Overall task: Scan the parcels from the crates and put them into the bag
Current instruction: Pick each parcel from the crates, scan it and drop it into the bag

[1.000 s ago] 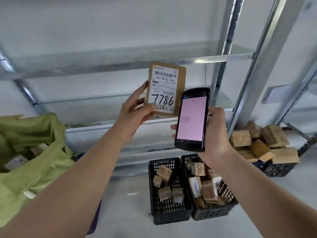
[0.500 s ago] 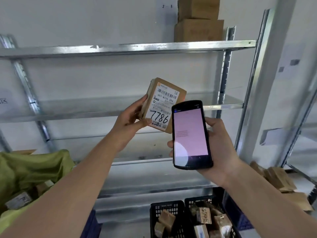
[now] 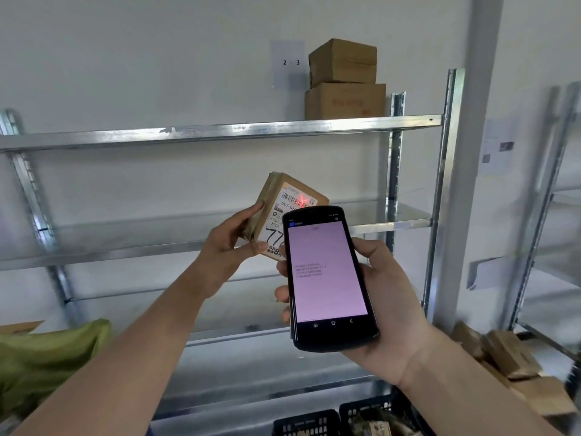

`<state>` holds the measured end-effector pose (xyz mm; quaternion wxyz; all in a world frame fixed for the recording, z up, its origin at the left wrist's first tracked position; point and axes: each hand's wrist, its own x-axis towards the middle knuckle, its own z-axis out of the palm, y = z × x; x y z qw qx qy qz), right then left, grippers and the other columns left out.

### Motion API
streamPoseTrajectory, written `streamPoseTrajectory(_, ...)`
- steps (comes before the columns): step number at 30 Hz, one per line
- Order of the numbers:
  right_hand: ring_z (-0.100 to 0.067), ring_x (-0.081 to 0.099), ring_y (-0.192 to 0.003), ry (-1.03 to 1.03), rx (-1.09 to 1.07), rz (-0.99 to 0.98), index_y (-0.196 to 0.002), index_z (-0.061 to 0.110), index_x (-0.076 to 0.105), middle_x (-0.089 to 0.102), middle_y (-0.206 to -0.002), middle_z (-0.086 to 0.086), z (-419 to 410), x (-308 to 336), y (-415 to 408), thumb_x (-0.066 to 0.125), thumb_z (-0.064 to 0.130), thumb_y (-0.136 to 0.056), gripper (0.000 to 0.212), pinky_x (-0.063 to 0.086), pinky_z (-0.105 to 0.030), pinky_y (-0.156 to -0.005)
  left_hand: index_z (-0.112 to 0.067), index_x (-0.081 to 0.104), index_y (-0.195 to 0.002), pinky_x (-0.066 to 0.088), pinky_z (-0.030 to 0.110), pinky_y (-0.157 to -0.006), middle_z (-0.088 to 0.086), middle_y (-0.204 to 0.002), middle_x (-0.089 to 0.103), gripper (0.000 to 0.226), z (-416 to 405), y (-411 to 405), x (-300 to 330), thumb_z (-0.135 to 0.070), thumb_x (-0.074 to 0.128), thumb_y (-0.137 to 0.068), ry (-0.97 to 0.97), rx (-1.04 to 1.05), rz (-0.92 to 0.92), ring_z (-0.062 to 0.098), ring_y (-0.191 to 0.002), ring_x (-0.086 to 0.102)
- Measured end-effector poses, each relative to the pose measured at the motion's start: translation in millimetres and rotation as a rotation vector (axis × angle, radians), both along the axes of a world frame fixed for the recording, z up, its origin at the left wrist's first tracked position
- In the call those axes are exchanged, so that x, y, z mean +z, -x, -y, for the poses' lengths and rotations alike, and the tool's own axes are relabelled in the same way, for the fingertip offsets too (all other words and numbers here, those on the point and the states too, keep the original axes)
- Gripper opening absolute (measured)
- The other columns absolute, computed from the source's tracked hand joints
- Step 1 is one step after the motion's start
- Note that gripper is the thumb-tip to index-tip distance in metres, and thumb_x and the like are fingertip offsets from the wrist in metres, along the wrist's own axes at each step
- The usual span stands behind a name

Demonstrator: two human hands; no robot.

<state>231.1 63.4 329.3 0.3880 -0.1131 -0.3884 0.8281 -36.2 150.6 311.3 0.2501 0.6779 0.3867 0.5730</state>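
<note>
Head view: left hand (image 3: 229, 247) grips parcel (image 3: 284, 209), held just behind the scanner (image 3: 327, 275) clamped in right hand (image 3: 383, 306). Red beam on label: scan underway. Bag (image 3: 47, 357) lower left of scanner; bagging pending, crates (image 3: 314, 424) below hold more.

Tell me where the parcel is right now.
Head view, centre: the parcel is in the left hand, raised before the shelves, just behind the scanner.

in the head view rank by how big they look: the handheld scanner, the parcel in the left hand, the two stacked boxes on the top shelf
1. handheld scanner, largest, though it is nearest the camera
2. stacked boxes, taken as a pair
3. parcel, partly hidden behind the scanner

The last two are close, and the boxes are farther away, so their order is unsure.
</note>
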Motion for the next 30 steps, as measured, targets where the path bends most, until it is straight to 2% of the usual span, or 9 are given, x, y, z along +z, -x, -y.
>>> streamPoseTrajectory(2,-0.041,0.071,-0.086,-0.002,0.01,0.0,-0.126,0.005,0.077,0.071,-0.121,-0.026,3,2,-2,0.042,0.05,-0.101,0.063,0.063,-0.048,-0.074,-0.021,0.052,-0.154,0.053,0.032,-0.099,0.003,-0.14,0.068,0.077,-4,0,2,-0.007,0.083,-0.085,-0.004,-0.002,0.026,0.031,-0.125,0.059)
streamPoseTrajectory(5,-0.041,0.071,-0.086,-0.004,0.022,-0.01,-0.125,0.005,0.077,0.071,-0.12,-0.025,8,6,-4,0.043,0.05,-0.099,0.063,0.063,-0.047,-0.074,-0.021,0.054,-0.153,0.055,0.038,-0.102,0.006,-0.138,0.069,0.074,-10,-1,4,0.001,0.079,-0.087,-0.007,-0.004,0.042,0.035,-0.125,0.058)
streamPoseTrajectory(8,-0.041,0.071,-0.088,0.003,0.025,-0.011,-0.122,0.005,0.079,0.072,-0.12,-0.026,12,8,-8,0.044,0.05,-0.099,0.062,0.063,-0.046,-0.074,-0.024,0.057,-0.151,0.056,0.042,-0.104,0.005,-0.136,0.068,0.075,-11,-2,7,0.001,0.082,-0.085,-0.002,0.013,0.035,0.029,-0.121,0.06)
streamPoseTrajectory(11,-0.041,0.071,-0.09,-0.013,0.057,-0.021,-0.123,0.004,0.078,0.071,-0.12,-0.025,17,10,-11,0.048,0.049,-0.095,0.061,0.063,-0.046,-0.074,-0.028,0.059,-0.149,0.057,0.037,-0.099,0.004,-0.135,0.067,0.074,-12,-3,11,0.006,0.079,-0.086,0.0,0.044,0.011,0.027,-0.119,0.059)
streamPoseTrajectory(14,-0.041,0.07,-0.09,-0.038,0.078,-0.016,-0.127,0.004,0.076,0.07,-0.122,-0.025,21,12,-13,0.048,0.049,-0.095,0.062,0.062,-0.047,-0.077,-0.025,0.061,-0.146,0.055,0.029,-0.093,0.001,-0.122,0.07,0.075,-11,-7,12,0.011,0.079,-0.083,0.001,0.056,0.032,0.022,-0.109,0.059)
streamPoseTrajectory(18,-0.041,0.07,-0.089,-0.038,0.087,-0.015,-0.128,0.004,0.075,0.07,-0.121,-0.025,24,12,-17,0.047,0.049,-0.096,0.063,0.061,-0.048,-0.077,-0.026,0.063,-0.144,0.054,0.031,-0.092,-0.007,-0.108,0.07,0.077,-9,-12,11,0.002,0.085,-0.076,0.007,0.06,0.051,0.019,-0.102,0.059)
streamPoseTrajectory(22,-0.042,0.071,-0.088,-0.039,0.067,-0.029,-0.127,0.003,0.076,0.07,-0.12,-0.025,24,10,-24,0.047,0.049,-0.095,0.063,0.062,-0.048,-0.075,-0.024,0.058,-0.15,0.056,0.036,-0.1,0.0,-0.129,0.072,0.074,-2,-17,7,0.01,0.075,-0.087,0.014,0.051,0.092,0.024,-0.118,0.062)
streamPoseTrajectory(24,-0.042,0.071,-0.086,-0.043,0.028,-0.037,-0.127,0.004,0.076,0.071,-0.118,-0.026,22,7,-26,0.047,0.05,-0.096,0.063,0.062,-0.048,-0.075,-0.029,0.056,-0.151,0.055,0.046,-0.106,0.005,-0.134,0.071,0.071,6,-21,6,0.006,0.072,-0.092,0.041,0.024,0.152,0.027,-0.129,0.063)
streamPoseTrajectory(30,-0.041,0.074,-0.087,0.012,-0.15,-0.078,-0.134,0.009,0.072,0.074,-0.12,-0.023,10,5,-16,0.041,0.051,-0.101,0.061,0.064,-0.05,-0.073,-0.04,0.056,-0.149,0.049,0.054,-0.112,0.009,-0.133,0.072,0.064,33,-19,-2,-0.002,0.067,-0.099,0.105,0.038,0.25,0.03,-0.128,0.066)
